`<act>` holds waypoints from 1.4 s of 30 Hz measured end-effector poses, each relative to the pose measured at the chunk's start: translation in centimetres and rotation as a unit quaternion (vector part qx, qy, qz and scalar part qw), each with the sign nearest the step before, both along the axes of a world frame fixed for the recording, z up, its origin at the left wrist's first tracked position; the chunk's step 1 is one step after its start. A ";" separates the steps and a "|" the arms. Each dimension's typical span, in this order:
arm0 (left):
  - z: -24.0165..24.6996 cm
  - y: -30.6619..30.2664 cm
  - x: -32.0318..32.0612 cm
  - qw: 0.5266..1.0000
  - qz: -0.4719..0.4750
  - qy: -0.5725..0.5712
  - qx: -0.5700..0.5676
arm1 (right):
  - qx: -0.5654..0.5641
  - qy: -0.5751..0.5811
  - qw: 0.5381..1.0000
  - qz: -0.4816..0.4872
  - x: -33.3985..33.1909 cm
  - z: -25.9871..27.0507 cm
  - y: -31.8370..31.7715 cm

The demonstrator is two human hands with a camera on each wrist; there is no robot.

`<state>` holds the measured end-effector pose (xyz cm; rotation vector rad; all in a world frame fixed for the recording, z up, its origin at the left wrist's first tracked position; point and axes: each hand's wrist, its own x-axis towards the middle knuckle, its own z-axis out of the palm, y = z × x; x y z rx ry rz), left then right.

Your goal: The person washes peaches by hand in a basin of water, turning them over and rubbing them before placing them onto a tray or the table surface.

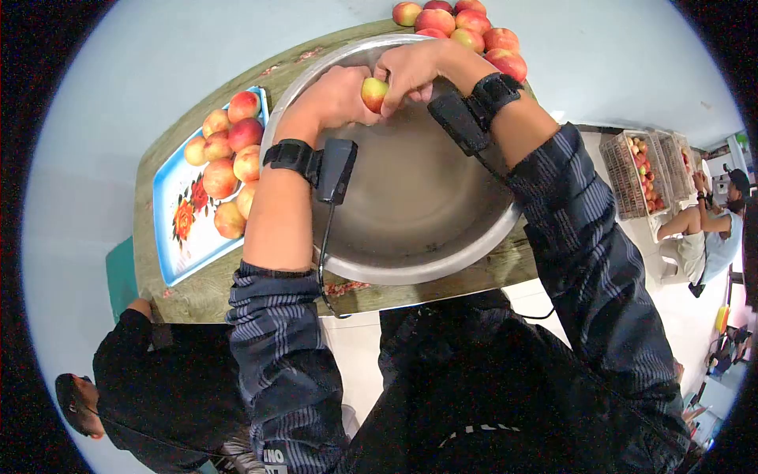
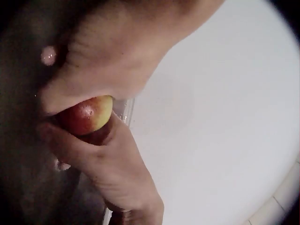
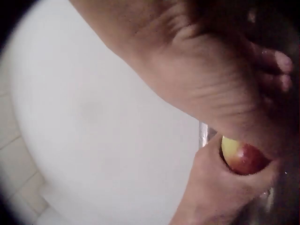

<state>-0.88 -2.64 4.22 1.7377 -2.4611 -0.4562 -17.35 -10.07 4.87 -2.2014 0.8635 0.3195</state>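
Over the far side of a wide metal basin, both hands hold one red-and-yellow nectarine between them. My left hand curls around it from the left, and my right hand grips it from the right, thumb along its side. In the left wrist view the smooth, shiny nectarine shows between the two hands; their palms hide the rest of it. The right wrist view shows its yellow end and red side, with fingertips of the right hand looking wet. Cloudy greyish water appears to fill the basin's bottom.
A blue-rimmed floral tray with several nectarines stands left on the wooden table. More nectarines lie behind the basin. A person in black is at the lower left; another person sits near fruit crates at right.
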 end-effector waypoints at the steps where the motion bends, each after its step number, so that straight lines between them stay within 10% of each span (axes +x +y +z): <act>1: -0.8 -0.3 0.1 0.998 -0.025 -0.029 -0.044 | -0.003 0.005 1.000 0.003 -0.1 -0.1 0.0; 12: 0.0 0.2 -1.3 0.970 -0.030 -0.169 -0.171 | 0.068 -0.063 0.995 0.028 -0.6 -1.5 0.2; 30: -0.2 0.8 -1.0 0.979 0.056 -0.188 -0.052 | -0.383 0.060 0.922 0.008 2.1 -1.1 4.3; 42: -1.0 0.2 0.3 0.992 0.026 -0.122 -0.016 | -0.376 0.054 0.925 0.025 1.8 -0.5 4.2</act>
